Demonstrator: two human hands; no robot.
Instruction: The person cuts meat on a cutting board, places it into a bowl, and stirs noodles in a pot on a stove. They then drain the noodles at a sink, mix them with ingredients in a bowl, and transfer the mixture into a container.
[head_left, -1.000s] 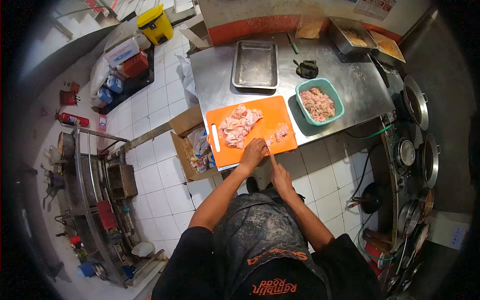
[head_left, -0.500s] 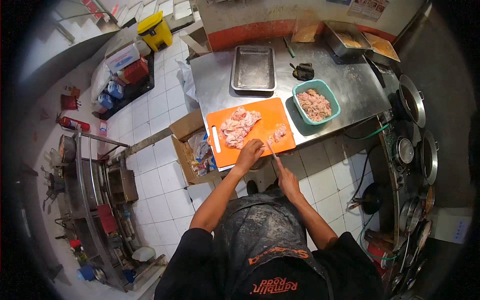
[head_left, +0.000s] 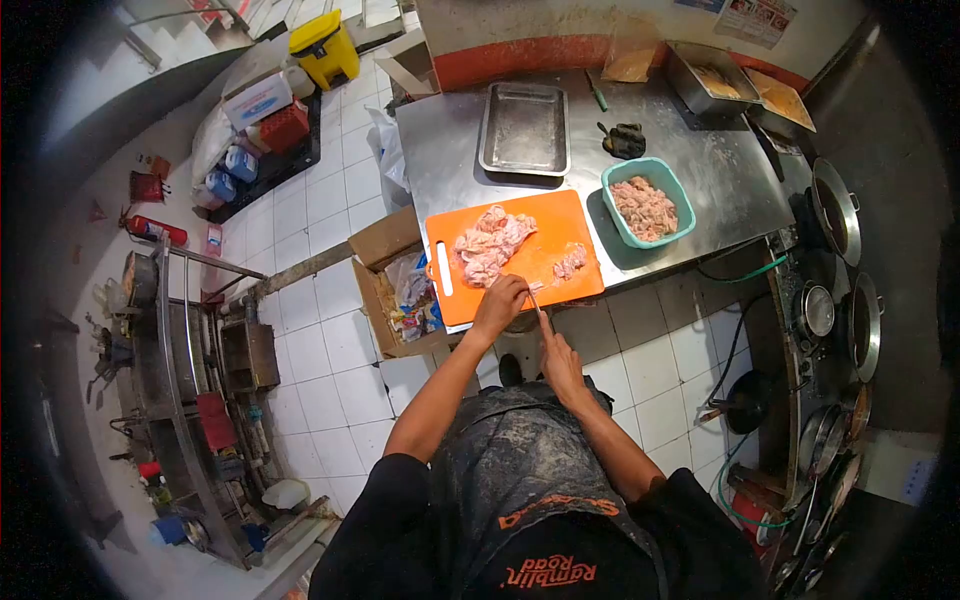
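Note:
An orange cutting board [head_left: 440,225] lies at the front edge of the steel table. A large pile of pale pink meat [head_left: 493,243] rests on its left part, with a small heap of cut pieces [head_left: 570,261] on the right. My left hand [head_left: 503,300] is closed at the board's front edge, its fingertips pressed on a bit of meat mostly hidden under them. Wrapped round a knife [head_left: 536,301], my right hand [head_left: 560,361] is just right of the left, the blade beside the left fingertips. Behind the board's right corner, a turquoise tub [head_left: 687,213] holds chopped meat.
An empty metal tray [head_left: 525,170] lies behind the board on the steel table [head_left: 440,130]. Beyond the tub are a black glove-like item [head_left: 625,141] and a green-handled tool [head_left: 597,92]. Metal containers [head_left: 712,103] stand back right; an open cardboard box [head_left: 375,315] is left of the board.
The view has shifted, so the table and board appear slightly farther right. The knife is now more upright in the picture, close beside my left fingertips, and my right hand sits slightly farther left.

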